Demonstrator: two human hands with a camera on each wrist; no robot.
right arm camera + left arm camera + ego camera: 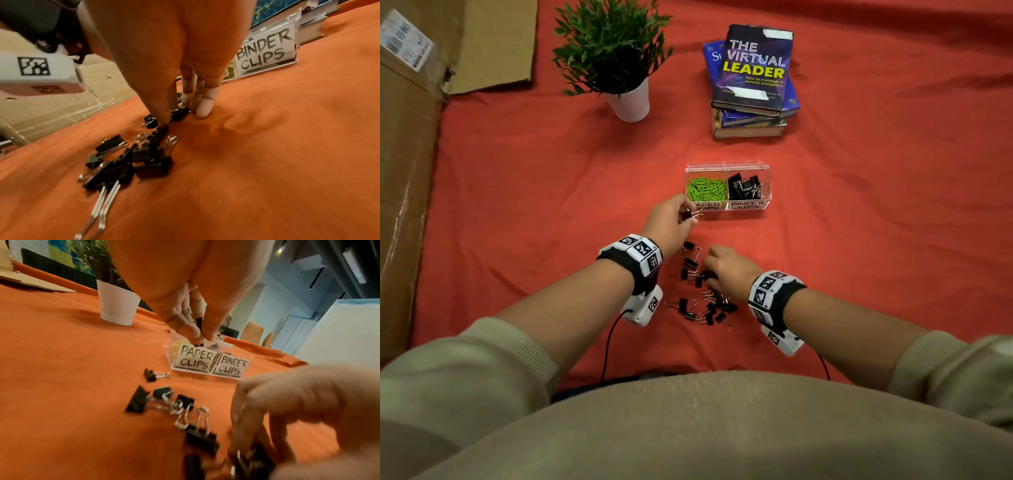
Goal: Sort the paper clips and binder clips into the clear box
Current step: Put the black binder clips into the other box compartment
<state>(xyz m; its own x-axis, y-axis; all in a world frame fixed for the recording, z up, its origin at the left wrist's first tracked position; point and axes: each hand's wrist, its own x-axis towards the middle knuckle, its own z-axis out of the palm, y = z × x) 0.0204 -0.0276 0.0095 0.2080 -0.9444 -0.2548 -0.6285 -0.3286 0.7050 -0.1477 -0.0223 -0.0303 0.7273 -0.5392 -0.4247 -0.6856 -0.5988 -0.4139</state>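
From the head view, the left hand (669, 222) is up near the clear box (727, 186), its grip pinched on one black binder clip (690, 215) just in front of the "PAPER CLIPS" label. Green paper clips (705, 188) fill the box's left compartment, black binder clips the right one. The right hand (729, 270) is down in the loose pile of binder clips (702, 301) on the orange cloth (859, 240), fingers curled into it; whether that grip holds a clip, this view does not settle. Farther back stand a potted plant (616, 51) and a stack of books (753, 82), with cardboard (410, 137) at the left.

Left wrist view: thumb and fingers (189, 327) close narrow on the clip (199, 323), right above the box's (209, 361) near edge. Loose clips (164, 399) lie on the cloth before it, and the right hand (298, 410) is blurred at lower right.

Right wrist view: the right hand's fingertips (203, 105) press down to the cloth (287, 146) at the far end of the pile (131, 159), thumb and fingers either side of a clip (180, 113); a firm hold cannot be told. The "BINDER CLIPS" label (265, 52) sits beyond.
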